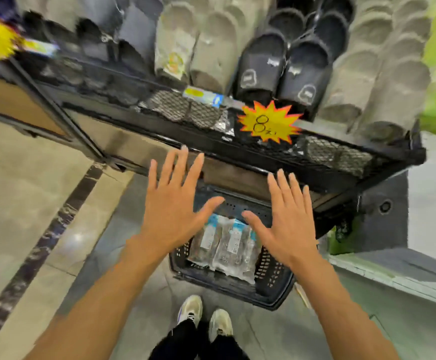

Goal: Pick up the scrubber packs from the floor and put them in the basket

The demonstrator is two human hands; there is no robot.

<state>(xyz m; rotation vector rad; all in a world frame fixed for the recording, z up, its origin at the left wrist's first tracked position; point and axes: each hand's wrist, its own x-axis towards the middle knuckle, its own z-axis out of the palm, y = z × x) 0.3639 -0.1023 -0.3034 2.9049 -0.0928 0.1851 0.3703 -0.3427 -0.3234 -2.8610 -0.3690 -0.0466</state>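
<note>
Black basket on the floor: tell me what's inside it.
The basket holds clear scrubber packs lying flat, at least two. Both open hands hover above, hiding the packs' upper ends and whatever lies beneath.

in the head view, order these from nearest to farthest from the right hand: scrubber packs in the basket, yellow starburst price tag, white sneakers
From the right hand:
1. scrubber packs, just left of it, in the basket
2. yellow starburst price tag, above on the shelf edge
3. white sneakers, lower left on the floor

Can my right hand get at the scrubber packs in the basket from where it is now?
Probably yes. The right hand, open, hovers above the scrubber packs lying uncovered in the open-topped basket.
</note>
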